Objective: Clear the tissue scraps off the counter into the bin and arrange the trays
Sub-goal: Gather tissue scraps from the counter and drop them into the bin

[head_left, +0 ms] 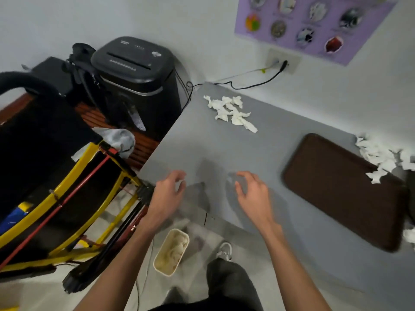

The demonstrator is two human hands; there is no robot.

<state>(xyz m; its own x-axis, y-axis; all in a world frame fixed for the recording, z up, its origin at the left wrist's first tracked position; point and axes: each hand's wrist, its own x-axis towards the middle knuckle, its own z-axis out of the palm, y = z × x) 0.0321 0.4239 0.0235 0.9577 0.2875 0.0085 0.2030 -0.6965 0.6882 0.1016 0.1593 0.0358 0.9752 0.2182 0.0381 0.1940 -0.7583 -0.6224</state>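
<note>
I see two hands, both bare and both holding nothing. My left hand [167,194] is over the near left corner of the counter [202,149], fingers loosely curled and spread a little. My right hand [252,194] is just beside it over the grey surface, fingers bent the same way, thumb apart. Both are blurred, and I cannot tell whether the fingertips touch the counter.

Below the counter's edge, between my forearms, one beige bin [171,252] stands on the floor with pale crumpled tissue already in it. One shoe [224,250] is beside it.

On the counter I count three groups of scraps. One pile [231,112] lies at the far left corner, well apart from my hands. A second pile [381,158] sits at the right, spilling onto the far corner of the tray [336,189]. A single scrap [409,235] shows at the right edge of view.

I can make out one brown tray, lying flat to the right of my right hand. A dark edge beyond it is cut off, and I cannot tell what that is.

Left of the counter stand one black shredder [137,79] and a yellow-framed cart [67,187]. On the wall are one socket [283,61] with a black cable plugged in and one purple poster [314,25].
</note>
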